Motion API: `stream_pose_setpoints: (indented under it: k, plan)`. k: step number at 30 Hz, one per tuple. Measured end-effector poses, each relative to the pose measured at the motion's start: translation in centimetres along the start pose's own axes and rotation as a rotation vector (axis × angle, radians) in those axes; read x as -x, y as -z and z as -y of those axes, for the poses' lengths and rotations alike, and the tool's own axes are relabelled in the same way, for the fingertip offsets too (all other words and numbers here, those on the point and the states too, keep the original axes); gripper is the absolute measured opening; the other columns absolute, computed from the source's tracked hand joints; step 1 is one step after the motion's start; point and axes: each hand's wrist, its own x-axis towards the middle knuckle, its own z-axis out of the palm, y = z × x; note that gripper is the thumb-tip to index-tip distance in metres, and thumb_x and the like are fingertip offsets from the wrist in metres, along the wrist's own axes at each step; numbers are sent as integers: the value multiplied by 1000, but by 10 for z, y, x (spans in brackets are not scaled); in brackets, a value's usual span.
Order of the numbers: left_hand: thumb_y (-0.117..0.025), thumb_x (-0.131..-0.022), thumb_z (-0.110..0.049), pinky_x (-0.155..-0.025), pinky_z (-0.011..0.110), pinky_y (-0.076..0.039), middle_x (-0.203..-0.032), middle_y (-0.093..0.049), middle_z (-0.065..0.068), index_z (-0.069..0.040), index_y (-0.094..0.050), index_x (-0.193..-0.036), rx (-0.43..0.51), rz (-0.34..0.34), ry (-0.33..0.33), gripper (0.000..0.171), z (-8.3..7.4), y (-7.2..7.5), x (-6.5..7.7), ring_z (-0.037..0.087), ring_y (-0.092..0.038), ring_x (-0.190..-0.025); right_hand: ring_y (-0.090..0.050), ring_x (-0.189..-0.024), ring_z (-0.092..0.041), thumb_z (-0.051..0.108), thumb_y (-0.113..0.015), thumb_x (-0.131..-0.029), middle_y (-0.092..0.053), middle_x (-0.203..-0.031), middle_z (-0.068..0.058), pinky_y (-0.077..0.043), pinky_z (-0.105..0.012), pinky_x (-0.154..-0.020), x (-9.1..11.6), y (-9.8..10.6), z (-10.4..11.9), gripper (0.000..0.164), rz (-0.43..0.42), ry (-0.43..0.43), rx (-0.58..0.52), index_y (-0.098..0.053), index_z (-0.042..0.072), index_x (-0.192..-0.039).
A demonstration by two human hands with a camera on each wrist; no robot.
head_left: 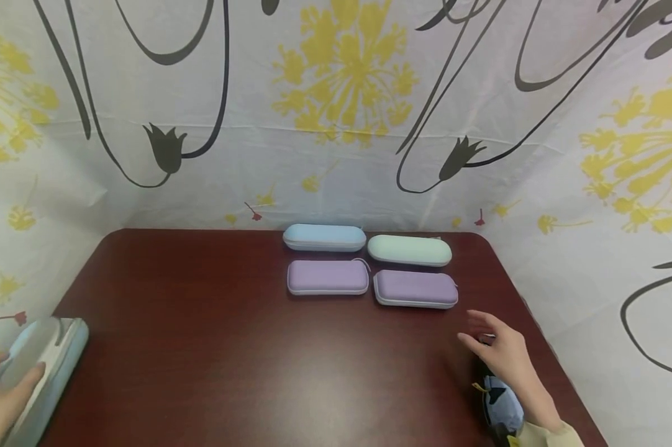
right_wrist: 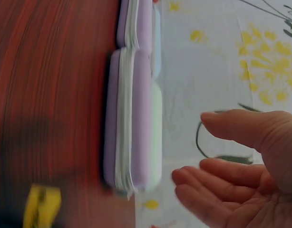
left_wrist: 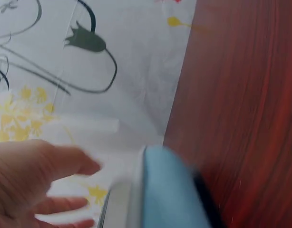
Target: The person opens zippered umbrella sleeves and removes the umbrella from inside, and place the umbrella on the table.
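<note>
Left hand (head_left: 0,400) lay at the left edge of the table (head_left: 202,341), thumb and fingers spread about the grey upper part of a blue case (head_left: 59,379); the left wrist view showed nothing between the digits, contact uncertain. Good handling, I judged, called for thumb and fingers along opposite long sides, case kept level so the upper part did not slip. Right hand (head_left: 498,351) was near the table's right edge, loosely wide, holding nothing, over or beside a blue-and-black item (head_left: 504,403); could not tell which. Toward the table's far edge: two purple cases (head_left: 328,279) in the nearer row, a light blue case (head_left: 325,238) and pale green case (head_left: 410,249) behind, patterned cloth (head_left: 336,198) beyond. No brand or lettering legible; a yellow tag (right_wrist: 43,206) bore dark marks, too blurred to read.
</note>
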Motion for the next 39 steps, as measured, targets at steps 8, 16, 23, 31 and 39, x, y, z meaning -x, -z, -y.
stream_pose_setpoints:
  k: [8,16,23,31,39]
  plan:
    - [-65,-75,0,-89,44,-36,-108,-55,34,10,-60,-109,83,-118,-344,35,-66,-17,24,46,-50,-102,-66,-83,-29,-1,-77,-71,-68,-93,-17,-54,-38,-69,-16,-33,15,42,-55,122,-89,-62,-4,-110]
    - [-69,-78,-4,-83,54,-38,-112,-57,30,4,-61,-109,177,54,-520,33,-114,-59,36,47,-50,-106,-64,-87,-29,-3,-76,-72,-66,-95,-16,-54,-39,-73,-34,-63,31,42,10,138,-191,-61,-6,-111]
    - [-71,-80,-7,-82,54,-41,-113,-59,25,2,-61,-111,280,200,-643,34,-157,-96,46,42,-52,-106,-64,-89,-32,-5,-76,-71,-66,-96,-22,-53,-41,-76,-49,-82,48,43,54,171,-293,-60,-9,-112]
    - [-72,-77,-3,-82,51,-46,-108,-62,21,4,-59,-114,419,335,-695,40,-195,-137,49,36,-58,-99,-63,-95,-33,-2,-78,-70,-64,-103,-22,-52,-42,-79,-67,-96,61,49,49,235,-295,-58,-9,-115]
    - [-75,-77,-3,-87,49,-46,-117,-59,20,2,-55,-120,527,473,-684,48,-212,-166,50,34,-57,-102,-62,-97,-33,3,-81,-68,-64,-106,-23,-51,-42,-81,-83,-108,69,54,37,259,-259,-58,-8,-116]
